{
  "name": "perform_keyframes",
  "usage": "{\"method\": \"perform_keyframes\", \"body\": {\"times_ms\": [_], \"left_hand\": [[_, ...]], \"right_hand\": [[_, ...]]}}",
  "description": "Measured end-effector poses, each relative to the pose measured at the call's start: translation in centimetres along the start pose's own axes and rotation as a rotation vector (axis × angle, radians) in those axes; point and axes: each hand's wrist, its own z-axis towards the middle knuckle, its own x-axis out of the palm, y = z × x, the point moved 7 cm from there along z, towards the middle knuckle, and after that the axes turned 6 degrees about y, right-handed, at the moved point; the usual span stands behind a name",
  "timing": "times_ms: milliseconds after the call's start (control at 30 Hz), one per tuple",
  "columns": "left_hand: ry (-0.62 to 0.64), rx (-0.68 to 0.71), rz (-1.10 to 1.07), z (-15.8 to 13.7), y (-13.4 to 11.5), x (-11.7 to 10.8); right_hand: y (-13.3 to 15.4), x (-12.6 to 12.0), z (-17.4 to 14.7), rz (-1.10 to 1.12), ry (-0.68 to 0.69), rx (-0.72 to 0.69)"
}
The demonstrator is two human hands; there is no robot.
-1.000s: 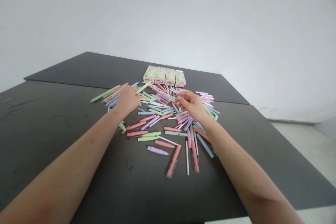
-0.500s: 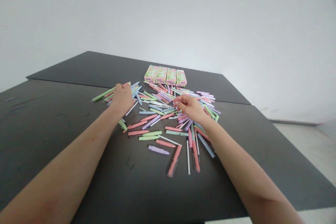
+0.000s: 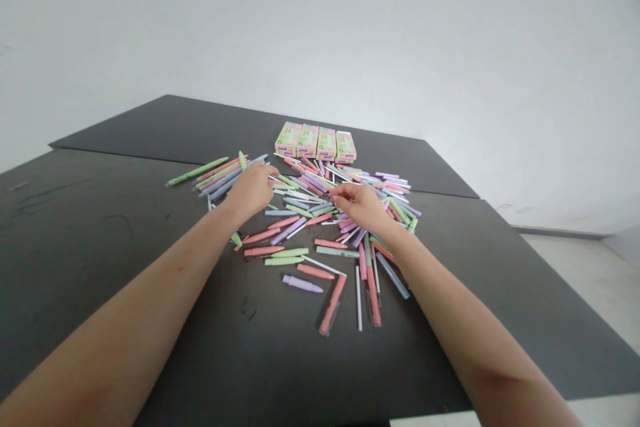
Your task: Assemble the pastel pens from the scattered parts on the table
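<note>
My left hand [image 3: 253, 187] is over the left part of a heap of pen parts, its fingers stretched to the right. I see nothing held in it. Just left of it lies a bunch of long assembled-looking pens [image 3: 220, 177] in green, red and blue, side by side. A green pen [image 3: 243, 161] points up and away behind that hand. My right hand [image 3: 364, 205] is over the middle of the heap, thumb and fingers pinched together. What they pinch, if anything, is too small to make out. Coloured barrels [image 3: 289, 231] and white refills [image 3: 359, 299] lie around both hands.
Several small green-and-pink boxes [image 3: 307, 140] stand in a row behind the heap. Beneath everything is a dark table [image 3: 210, 347] with a seam across it. Single barrels, including a purple one [image 3: 302, 284], lie toward the front. A pale wall [image 3: 320, 27] rises behind.
My left hand has moved right, off the bunch of pens, uncovering more of it. The green pen behind it now points up and away. My right hand stays almost where it was, still pinched.
</note>
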Motion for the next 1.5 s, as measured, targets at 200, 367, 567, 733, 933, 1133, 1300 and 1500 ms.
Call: {"method": "perform_keyframes", "body": {"times_ms": [200, 367, 567, 733, 933, 1133, 1300, 1500], "left_hand": [[0.170, 0.139, -0.154, -0.6, -2.4, 1.8], [0.237, 0.259, -0.152, -1.0, -3.9, 3.2], [0.261, 0.262, -0.083, -1.0, -4.1, 3.3], [0.292, 0.244, -0.034, -1.2, -4.5, 3.1], [0.316, 0.211, -0.007, -1.0, -4.2, 3.4], [0.312, 0.199, -0.047, -1.2, -4.5, 2.8], [0.352, 0.125, -0.023, -1.6, -4.3, 3.0], [0.270, 0.142, -0.219, -1.2, -3.9, 2.8]], "right_hand": [[0.8, 1.0, -0.2, -0.217, 0.035, -0.124], [0.8, 2.9, -0.4, -0.375, 0.171, -0.205], [0.8, 3.3, -0.4, -0.409, 0.209, -0.243], [0.6, 3.1, -0.5, -0.418, 0.209, -0.204], [0.1, 3.1, -0.5, -0.405, 0.219, -0.162], [-0.1, 3.2, -0.6, -0.456, 0.239, -0.120], [-0.2, 3.2, -0.5, -0.498, 0.234, -0.137], [-0.3, 2.3, -0.2, -0.493, 0.161, -0.105]]}}
